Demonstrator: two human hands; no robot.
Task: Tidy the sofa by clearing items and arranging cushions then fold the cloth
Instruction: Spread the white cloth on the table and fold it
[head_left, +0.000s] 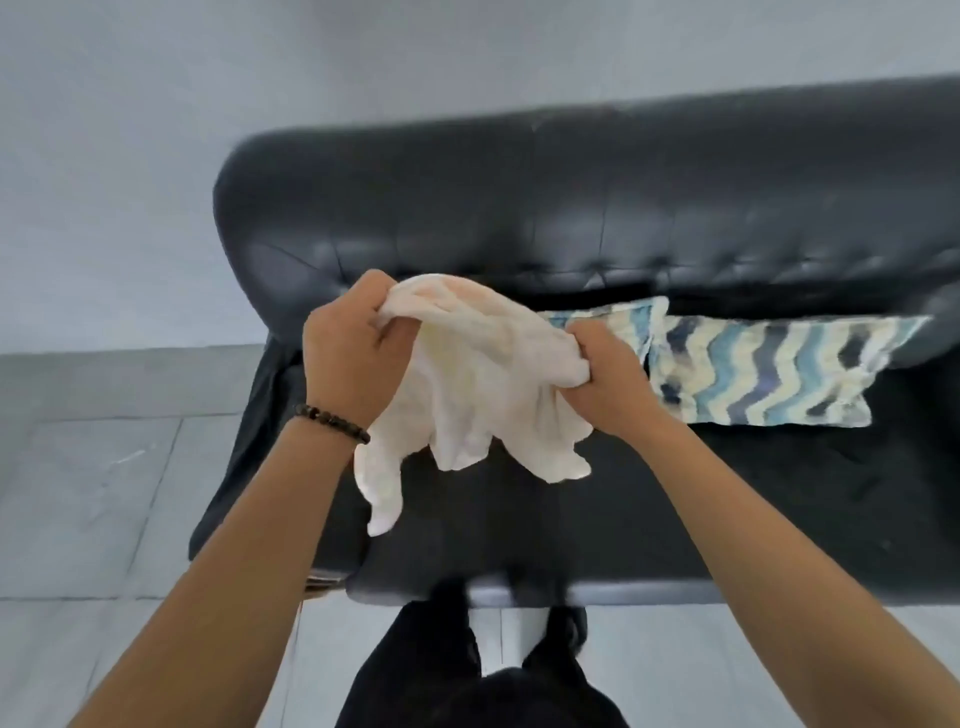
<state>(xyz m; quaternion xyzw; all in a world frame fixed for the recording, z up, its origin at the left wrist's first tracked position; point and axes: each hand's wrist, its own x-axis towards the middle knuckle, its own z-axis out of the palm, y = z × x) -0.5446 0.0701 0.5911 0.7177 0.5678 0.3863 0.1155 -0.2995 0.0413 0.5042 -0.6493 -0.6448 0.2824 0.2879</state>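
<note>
Here, grey floor tiles lie off the left end of the black sofa. The left hand, with a dark bead bracelet on its wrist, is clenched round one bunched edge of the white cloth. The cloth hangs crumpled in the air above the left part of the seat. The right hand grips its other side, fingers curled into the fabric. Behind that hand a wavy-striped cushion lies flat by the seat's back edge, partly hidden. A second cushion of the same pattern lies against its right side.
</note>
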